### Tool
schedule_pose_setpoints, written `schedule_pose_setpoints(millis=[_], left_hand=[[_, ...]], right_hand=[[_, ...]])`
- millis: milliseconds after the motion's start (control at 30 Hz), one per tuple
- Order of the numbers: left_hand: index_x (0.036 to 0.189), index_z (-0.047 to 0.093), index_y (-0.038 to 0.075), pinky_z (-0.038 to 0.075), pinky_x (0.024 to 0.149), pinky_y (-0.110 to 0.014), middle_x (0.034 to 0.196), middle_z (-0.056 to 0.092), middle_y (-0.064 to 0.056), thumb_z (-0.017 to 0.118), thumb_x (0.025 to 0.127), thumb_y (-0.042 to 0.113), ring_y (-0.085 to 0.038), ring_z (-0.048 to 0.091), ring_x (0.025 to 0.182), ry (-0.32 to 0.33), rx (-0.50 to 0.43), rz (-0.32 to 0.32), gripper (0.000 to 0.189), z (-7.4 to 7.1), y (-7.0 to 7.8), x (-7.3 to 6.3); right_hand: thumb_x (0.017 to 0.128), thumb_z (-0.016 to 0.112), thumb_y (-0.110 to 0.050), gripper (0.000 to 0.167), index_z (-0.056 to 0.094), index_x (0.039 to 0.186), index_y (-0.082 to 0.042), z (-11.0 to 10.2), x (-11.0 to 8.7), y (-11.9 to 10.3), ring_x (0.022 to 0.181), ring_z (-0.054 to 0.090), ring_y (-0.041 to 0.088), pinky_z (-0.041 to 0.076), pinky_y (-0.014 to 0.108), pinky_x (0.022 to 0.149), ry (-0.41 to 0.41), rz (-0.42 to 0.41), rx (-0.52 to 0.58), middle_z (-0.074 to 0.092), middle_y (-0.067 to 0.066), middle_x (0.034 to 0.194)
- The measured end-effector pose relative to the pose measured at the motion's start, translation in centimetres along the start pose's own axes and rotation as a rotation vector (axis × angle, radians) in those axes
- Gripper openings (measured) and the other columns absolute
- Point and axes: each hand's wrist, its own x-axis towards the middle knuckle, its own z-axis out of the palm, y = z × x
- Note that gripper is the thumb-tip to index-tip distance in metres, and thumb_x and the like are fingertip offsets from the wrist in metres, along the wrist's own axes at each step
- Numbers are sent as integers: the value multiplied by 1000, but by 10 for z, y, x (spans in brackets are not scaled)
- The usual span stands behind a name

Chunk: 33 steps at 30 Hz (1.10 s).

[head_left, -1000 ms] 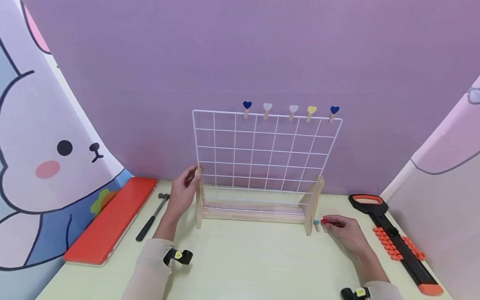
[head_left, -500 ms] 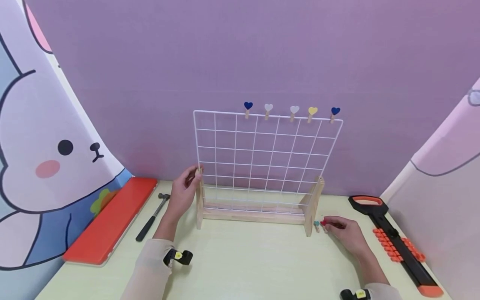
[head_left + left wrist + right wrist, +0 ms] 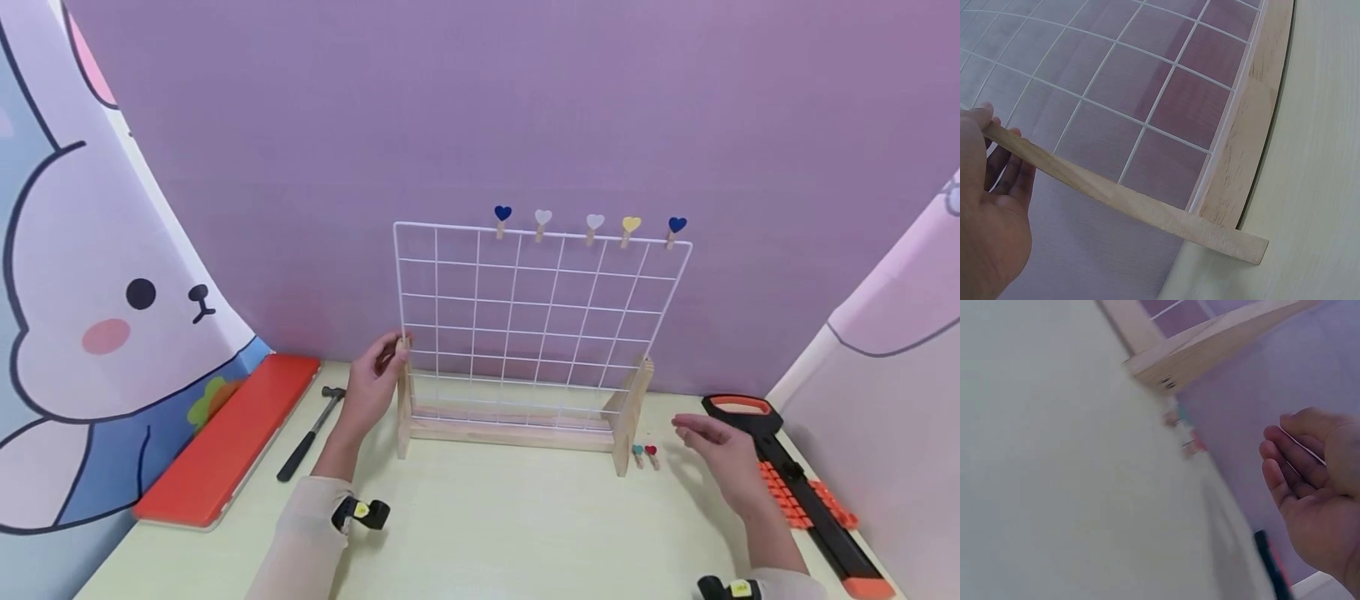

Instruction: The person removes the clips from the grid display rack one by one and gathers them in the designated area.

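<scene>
A white wire grid (image 3: 532, 300) stands upright in a wooden stand (image 3: 510, 431), with several heart clothespins along its top wire, among them a yellow one (image 3: 632, 225). My left hand (image 3: 372, 382) grips the top of the stand's left upright (image 3: 1147, 209) between thumb and fingers. To the right of the stand, a teal heart clothespin (image 3: 638, 452) and a red heart clothespin (image 3: 651, 452) lie side by side on the table. My right hand (image 3: 723, 458) hovers up and right of them with loosely bent fingers, holding nothing; in the right wrist view the red clothespin (image 3: 1194, 444) is blurred.
On the left lie a hammer (image 3: 311, 433) and a long red case (image 3: 232, 442). A black and orange tool (image 3: 795, 479) with rows of orange pieces lies at the right, partly behind my right hand. A purple backdrop (image 3: 525, 108) rises behind the table (image 3: 525, 525).
My right hand has let go of the red heart clothespin and lifted away to the right, leaving it beside the teal one. The left hand keeps its grip on the stand.
</scene>
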Motion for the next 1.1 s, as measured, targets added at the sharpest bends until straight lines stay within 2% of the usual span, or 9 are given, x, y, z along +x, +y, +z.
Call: schedule_pose_setpoints(millis=[67,167,267,467,700,933,1033,1100], left_hand=[[139,59,-1,49,102,-8,140,65,-21,60,106,17,2,61,119,-5,1,1,38,0,0,0],[139,59,0,49,103,-8,140,64,-21,59,106,17,2,60,121,-5,-2,0,37,-1,-1,0],[139,59,1,49,103,-9,141,65,-20,60,106,18,2,61,121,-4,-4,-12,37,-1,-1,0],[139,59,0,50,102,-9,141,64,-22,60,106,20,2,60,121,-14,-4,-21,39,-1,0,-1],[139,58,-1,49,102,-8,141,63,-25,60,106,18,3,60,121,-20,-8,-6,38,0,0,0],[139,58,-1,49,103,-8,141,64,-22,60,106,18,0,60,122,-18,-16,-3,38,0,1,-1],[138,59,-1,50,101,-8,139,65,-23,60,105,17,-1,61,120,-16,-13,6,38,0,1,0],[138,59,-1,50,101,-7,139,64,-24,60,106,17,-3,61,120,-16,-12,9,37,0,1,0]], right_hand=[[103,66,-31,46,63,137,1,-7,1,-12,100,66,-10,55,8,85,22,-61,14,72,-27,111],[103,66,-24,40,65,133,1,-18,4,-34,100,66,-11,53,5,83,52,-109,26,72,-30,106],[102,67,-24,38,67,132,0,-29,7,-56,100,66,-12,52,4,83,66,-122,23,73,-30,106],[101,67,-35,43,67,134,-7,-49,9,-101,103,63,-10,52,4,81,107,-150,-51,71,-30,113],[100,67,-41,46,65,137,-13,-66,7,-159,112,61,-6,41,1,86,147,-162,-92,71,-21,122],[100,70,-21,38,66,133,-4,-74,12,-205,110,66,-4,48,1,90,141,-317,-28,75,-18,117],[99,71,-20,37,67,132,-4,-75,14,-220,110,67,-3,49,1,90,149,-345,-11,75,-17,116],[98,72,-17,37,68,131,-1,-75,15,-230,108,69,0,50,2,91,141,-375,54,77,-14,114]])
